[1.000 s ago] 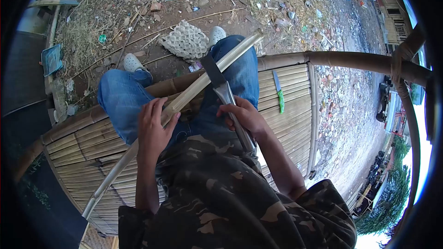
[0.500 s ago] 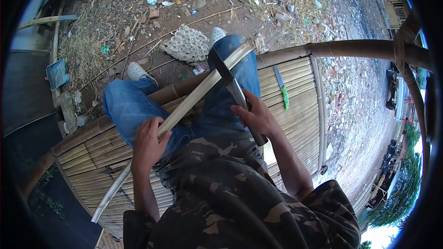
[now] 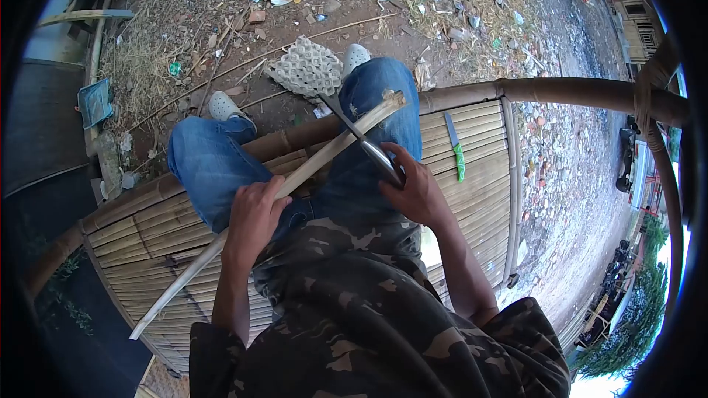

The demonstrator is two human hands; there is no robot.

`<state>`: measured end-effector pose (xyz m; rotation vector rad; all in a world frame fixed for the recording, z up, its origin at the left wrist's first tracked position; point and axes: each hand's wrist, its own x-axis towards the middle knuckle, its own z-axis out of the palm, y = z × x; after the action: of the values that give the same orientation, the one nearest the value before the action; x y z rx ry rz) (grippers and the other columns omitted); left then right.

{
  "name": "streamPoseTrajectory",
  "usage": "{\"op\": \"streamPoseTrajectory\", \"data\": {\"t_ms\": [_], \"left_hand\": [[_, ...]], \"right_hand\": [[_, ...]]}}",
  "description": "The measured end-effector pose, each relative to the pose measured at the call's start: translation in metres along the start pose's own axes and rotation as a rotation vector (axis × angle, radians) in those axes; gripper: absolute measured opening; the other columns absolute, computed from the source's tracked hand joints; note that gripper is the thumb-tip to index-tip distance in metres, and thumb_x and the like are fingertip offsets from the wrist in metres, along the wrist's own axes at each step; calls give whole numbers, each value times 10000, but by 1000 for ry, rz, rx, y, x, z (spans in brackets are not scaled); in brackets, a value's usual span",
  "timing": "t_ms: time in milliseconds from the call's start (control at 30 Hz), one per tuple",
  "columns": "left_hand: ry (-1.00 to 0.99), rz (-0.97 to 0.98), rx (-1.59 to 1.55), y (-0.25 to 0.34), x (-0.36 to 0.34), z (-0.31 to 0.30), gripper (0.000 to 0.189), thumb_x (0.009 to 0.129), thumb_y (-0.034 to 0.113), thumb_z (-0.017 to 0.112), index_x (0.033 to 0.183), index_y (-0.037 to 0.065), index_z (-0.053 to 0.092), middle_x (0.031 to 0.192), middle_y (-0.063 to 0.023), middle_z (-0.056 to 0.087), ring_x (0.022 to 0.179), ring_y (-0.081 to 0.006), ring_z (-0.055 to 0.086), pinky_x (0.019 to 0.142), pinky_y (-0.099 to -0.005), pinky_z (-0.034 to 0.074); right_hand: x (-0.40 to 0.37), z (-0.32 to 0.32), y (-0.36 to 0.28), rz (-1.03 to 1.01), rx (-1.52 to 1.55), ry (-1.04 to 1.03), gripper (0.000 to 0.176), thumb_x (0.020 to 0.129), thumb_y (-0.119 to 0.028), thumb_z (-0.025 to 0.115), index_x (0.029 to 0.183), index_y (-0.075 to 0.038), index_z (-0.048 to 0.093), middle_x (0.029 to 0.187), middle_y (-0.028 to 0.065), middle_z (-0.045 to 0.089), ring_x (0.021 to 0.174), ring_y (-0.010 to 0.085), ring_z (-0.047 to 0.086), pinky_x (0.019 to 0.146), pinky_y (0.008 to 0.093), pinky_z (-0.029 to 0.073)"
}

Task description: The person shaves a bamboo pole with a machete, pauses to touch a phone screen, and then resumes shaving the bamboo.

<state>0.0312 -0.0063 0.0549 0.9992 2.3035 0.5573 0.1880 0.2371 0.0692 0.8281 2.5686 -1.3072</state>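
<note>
My left hand is wrapped round a long, pale split bamboo pole. The pole runs diagonally across my lap, its frayed far end resting by my right knee and its thin near end reaching past my left forearm. In my right hand is a machete with a dark blade and a silvery section near the grip. Its blade crosses the pole's upper half and appears to touch it, seen almost edge-on. The rear of its handle is hidden by my hand.
I sit on a bamboo slat bench edged by a thick bamboo rail. A green-handled knife lies on the slats at right. An egg tray rests on the littered ground beyond my knees, near a blue plastic container.
The machete blade has turned from showing its broad side to nearly edge-on. My right hand has tilted with it, and the pole has shifted slightly down at its far end.
</note>
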Motion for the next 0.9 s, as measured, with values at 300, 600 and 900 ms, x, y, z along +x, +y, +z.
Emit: {"op": "streamPoseTrajectory", "data": {"t_ms": [300, 600, 900], "left_hand": [[65, 47, -294, 7, 23, 10, 343, 858, 272, 705, 1047, 3, 610, 882, -221, 662, 832, -371, 661, 695, -432, 491], [283, 61, 147, 11, 31, 42, 293, 940, 338, 587, 925, 45, 593, 669, -144, 649, 597, -320, 661, 493, -403, 512], [333, 93, 245, 14, 31, 51, 266, 949, 335, 569, 886, 79, 532, 673, -97, 639, 586, -283, 660, 479, -380, 520]], "right_hand": [[-4, 5, 2, 26, -72, 64, 377, 772, -156, 661, 1098, -22, 528, 900, 229, 634, 840, 394, 637, 719, 458, 488], [-14, -6, -4, 111, -159, -61, 334, 804, -228, 677, 1052, -65, 524, 718, 194, 644, 708, 378, 659, 645, 451, 495], [-4, -21, -8, 193, -199, 64, 250, 785, -196, 660, 925, -28, 539, 685, 208, 623, 700, 414, 633, 640, 480, 489]]}}
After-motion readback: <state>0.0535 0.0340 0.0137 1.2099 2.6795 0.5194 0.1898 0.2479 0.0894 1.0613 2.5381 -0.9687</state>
